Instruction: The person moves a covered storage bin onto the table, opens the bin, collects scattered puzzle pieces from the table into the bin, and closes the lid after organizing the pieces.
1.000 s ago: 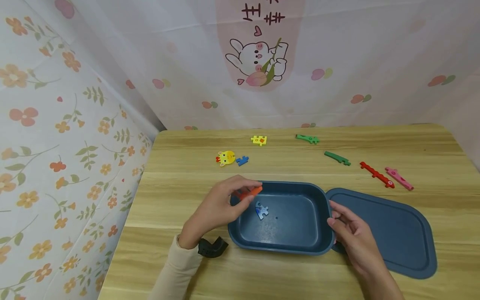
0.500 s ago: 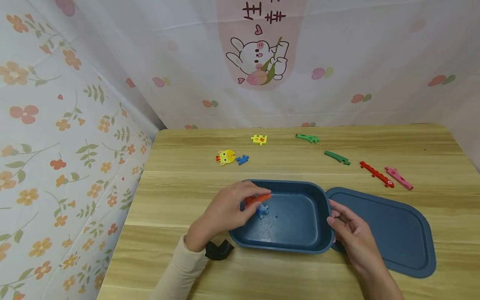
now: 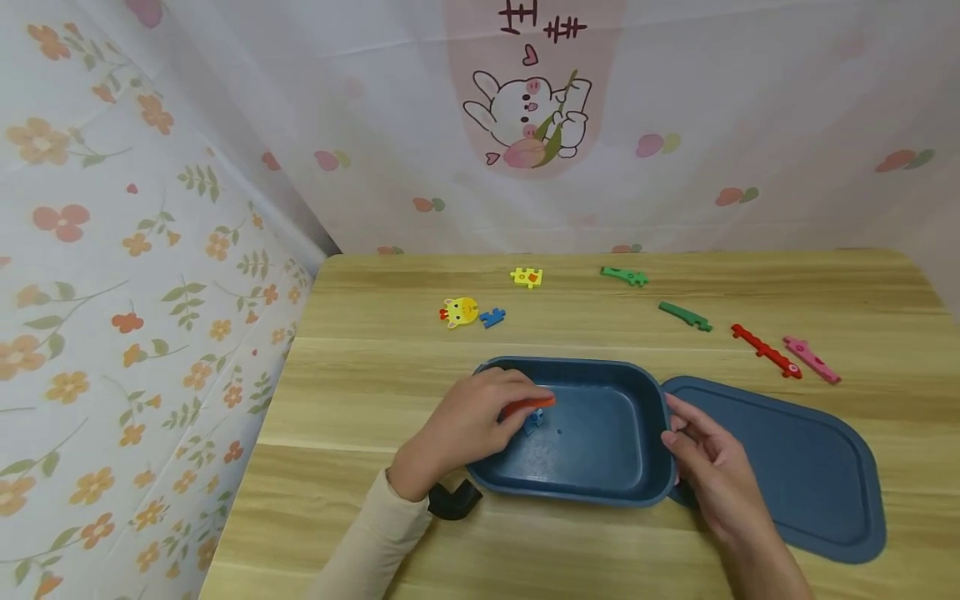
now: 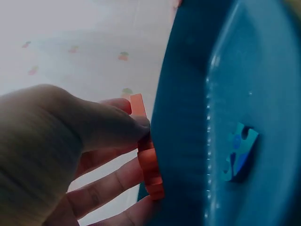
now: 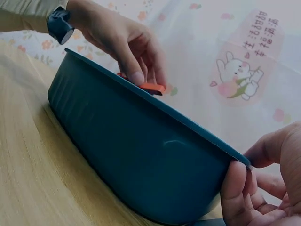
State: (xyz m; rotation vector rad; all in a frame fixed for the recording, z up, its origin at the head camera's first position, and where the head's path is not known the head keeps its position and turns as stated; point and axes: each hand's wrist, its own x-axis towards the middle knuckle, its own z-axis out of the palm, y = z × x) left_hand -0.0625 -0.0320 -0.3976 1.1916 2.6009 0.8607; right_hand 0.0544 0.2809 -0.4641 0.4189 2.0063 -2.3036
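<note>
Over the left end of the dark blue box, my left hand pinches an orange-red puzzle piece between thumb and fingers. A light blue puzzle piece lies on the box floor just beyond that hand; in the head view my fingers partly cover it. My right hand grips the box's right end, thumb over the rim and fingers outside, as the right wrist view also shows. From that view, the orange-red piece sticks out past the left thumb above the rim.
A blue lid lies right of the box. Behind stand out a yellow giraffe-head piece, a blue piece, a yellow piece, green pieces, a red piece and a pink piece. A patterned curtain borders the table.
My left hand, still pinching the orange-red piece, has moved right and slightly down, further over the box. My right hand keeps its grip on the box end.
</note>
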